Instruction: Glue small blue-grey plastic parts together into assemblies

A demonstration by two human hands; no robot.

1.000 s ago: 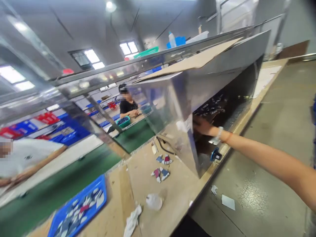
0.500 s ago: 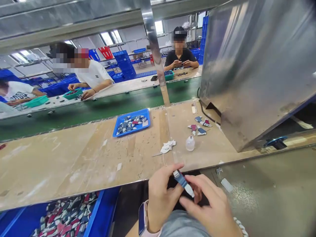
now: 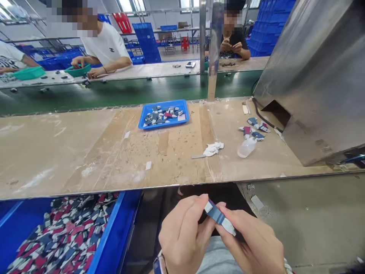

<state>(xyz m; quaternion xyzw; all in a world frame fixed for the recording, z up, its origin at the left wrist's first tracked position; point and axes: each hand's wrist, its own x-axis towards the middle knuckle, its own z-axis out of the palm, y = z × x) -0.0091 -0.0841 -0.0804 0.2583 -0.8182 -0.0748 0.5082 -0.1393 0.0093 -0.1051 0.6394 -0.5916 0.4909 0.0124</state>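
A small blue and white moulded piece (image 3: 218, 216), with a trace of red on its upper edge, is held between both hands over my lap, in front of the table edge. My left hand (image 3: 185, 230) pinches its upper left end between thumb and fingers. On the other side my right hand (image 3: 251, 238) grips it near the lower white end, fingers closed. Similar blue, red and white pieces (image 3: 258, 136) lie on the table at the right. Beside them a translucent squeeze bottle (image 3: 246, 147) leans over.
A blue tray (image 3: 139, 123) of pieces stands mid-table. A white cloth (image 3: 213, 149) is wrapped on a thin tool. Below left is a blue crate (image 3: 107, 238) full of pieces. A metal housing (image 3: 308, 102) rises at right. Co-workers sit beyond the green belt (image 3: 119, 91).
My right hand has closed in on the piece, its fingers now gripping it. The view has shifted, showing more of the crate, and the bottle looks more tilted.
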